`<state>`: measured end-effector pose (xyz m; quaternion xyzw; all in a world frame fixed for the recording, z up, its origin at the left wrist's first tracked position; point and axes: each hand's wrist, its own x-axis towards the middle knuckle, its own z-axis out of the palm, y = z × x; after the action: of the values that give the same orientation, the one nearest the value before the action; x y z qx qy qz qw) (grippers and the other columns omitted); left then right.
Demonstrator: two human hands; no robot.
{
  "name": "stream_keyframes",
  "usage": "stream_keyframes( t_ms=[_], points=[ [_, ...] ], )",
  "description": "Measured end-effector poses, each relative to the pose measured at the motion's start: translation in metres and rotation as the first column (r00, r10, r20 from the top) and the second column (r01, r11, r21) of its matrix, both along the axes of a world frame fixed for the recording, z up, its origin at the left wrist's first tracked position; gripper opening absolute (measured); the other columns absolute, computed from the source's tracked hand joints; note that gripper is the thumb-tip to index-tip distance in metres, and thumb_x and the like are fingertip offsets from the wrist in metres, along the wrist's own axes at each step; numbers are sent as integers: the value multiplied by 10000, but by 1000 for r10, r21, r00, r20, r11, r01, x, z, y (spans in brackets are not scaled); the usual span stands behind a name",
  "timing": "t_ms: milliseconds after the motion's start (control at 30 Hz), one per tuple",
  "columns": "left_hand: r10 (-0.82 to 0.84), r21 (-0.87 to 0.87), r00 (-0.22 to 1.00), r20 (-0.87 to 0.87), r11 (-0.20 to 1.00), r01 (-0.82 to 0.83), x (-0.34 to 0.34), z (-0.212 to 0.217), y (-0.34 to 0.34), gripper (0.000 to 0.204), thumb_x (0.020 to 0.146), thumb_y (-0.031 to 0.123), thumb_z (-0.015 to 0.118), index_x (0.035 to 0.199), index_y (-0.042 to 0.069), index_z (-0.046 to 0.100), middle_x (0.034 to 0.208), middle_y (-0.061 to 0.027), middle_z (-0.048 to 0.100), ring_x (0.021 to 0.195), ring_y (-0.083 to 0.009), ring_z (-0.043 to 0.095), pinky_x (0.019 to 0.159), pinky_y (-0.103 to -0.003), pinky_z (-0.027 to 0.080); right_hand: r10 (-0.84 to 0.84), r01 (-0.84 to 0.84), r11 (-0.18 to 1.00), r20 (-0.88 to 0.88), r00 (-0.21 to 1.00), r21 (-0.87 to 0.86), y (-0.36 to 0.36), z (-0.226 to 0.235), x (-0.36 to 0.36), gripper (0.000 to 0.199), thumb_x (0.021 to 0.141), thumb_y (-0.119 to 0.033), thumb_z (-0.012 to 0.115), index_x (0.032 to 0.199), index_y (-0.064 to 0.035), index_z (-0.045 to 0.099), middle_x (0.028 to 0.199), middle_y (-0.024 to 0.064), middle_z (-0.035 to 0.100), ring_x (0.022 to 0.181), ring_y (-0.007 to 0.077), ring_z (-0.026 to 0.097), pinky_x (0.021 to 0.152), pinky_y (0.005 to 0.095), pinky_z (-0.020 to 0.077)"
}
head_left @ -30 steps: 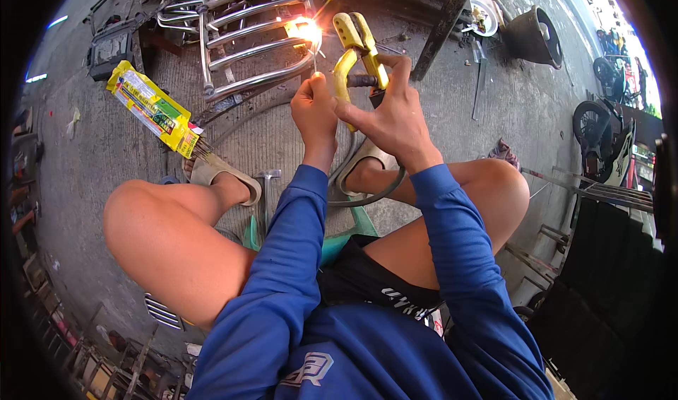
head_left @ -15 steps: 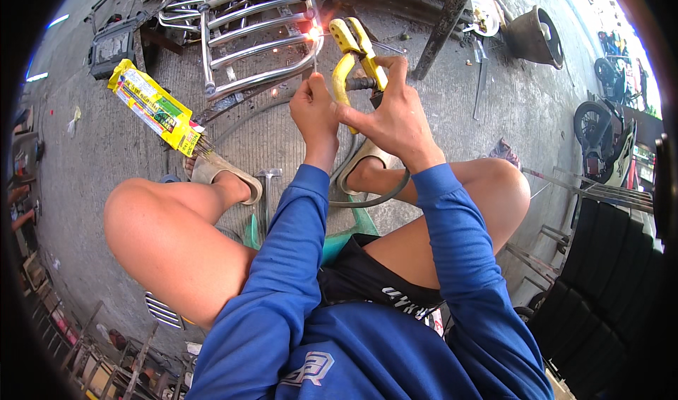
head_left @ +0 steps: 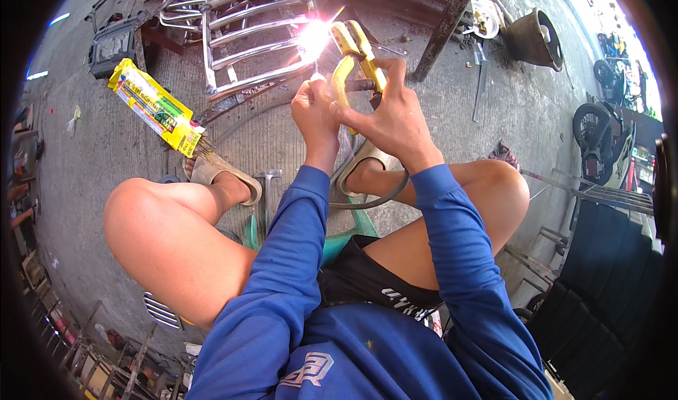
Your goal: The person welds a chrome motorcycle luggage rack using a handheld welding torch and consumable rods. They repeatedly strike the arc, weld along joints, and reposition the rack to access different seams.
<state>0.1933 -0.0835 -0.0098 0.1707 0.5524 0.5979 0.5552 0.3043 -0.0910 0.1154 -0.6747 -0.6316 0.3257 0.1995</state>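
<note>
My right hand [head_left: 401, 114] is closed around a yellow welding electrode holder [head_left: 343, 73], its jaws pointing up and left. A blinding white-pink arc [head_left: 314, 41] glows beside those jaws, at the right end of a shiny tubular metal rack [head_left: 260, 41]. The glare hides the electrode tip and the joint. Just left of the holder, my left hand [head_left: 316, 117] pinches a thin metal rod [head_left: 317, 68] that stands up toward the arc. A cable [head_left: 381, 201] curves below my right wrist.
An opened yellow packet of welding rods [head_left: 152, 107] lies left of my sandalled foot. A hammer [head_left: 268, 188] rests between my feet. A black case [head_left: 113, 46] is at the far left, a rusty post [head_left: 446, 27] ahead, and a dark bucket [head_left: 534, 39] at far right.
The glow at the rack's end has flared from a small orange spot to a large white burst. My hands and the electrode holder have hardly shifted.
</note>
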Motion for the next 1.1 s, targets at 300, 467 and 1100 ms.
stream_keyframes(
  t_ms=[300, 467, 1100],
  points=[
    [63, 6, 995, 84, 998, -64, 2, 10, -2, 220, 1044, 227, 637, 919, 47, 635, 814, 21, 559, 726, -83, 528, 637, -294, 422, 11, -11, 998, 7, 1000, 54, 0, -9, 0, 861, 787, -411, 886, 1373, -33, 380, 1030, 303, 723, 891, 444, 751, 794, 502, 589],
    [71, 51, 997, -16, 996, -71, 6, 1, 1, 315, 1078, 250, 575, 831, 56, 602, 736, 32, 521, 687, -68, 475, 606, -304, 386, -15, 20, 997, -74, 997, 74, 0, -9, 0, 868, 786, -438, 859, 1373, -10, 383, 931, 317, 709, 843, 463, 741, 785, 507, 596],
    [60, 47, 998, -15, 997, -60, 5, 1, 1, 389, 1076, 248, 555, 741, 54, 531, 674, 37, 442, 664, -60, 372, 580, -313, 323, 16, -17, 1000, 79, 997, 16, 2, 0, -2, 907, 756, -446, 875, 1388, -2, 401, 972, 336, 710, 897, 490, 740, 807, 518, 591]
  ],
)
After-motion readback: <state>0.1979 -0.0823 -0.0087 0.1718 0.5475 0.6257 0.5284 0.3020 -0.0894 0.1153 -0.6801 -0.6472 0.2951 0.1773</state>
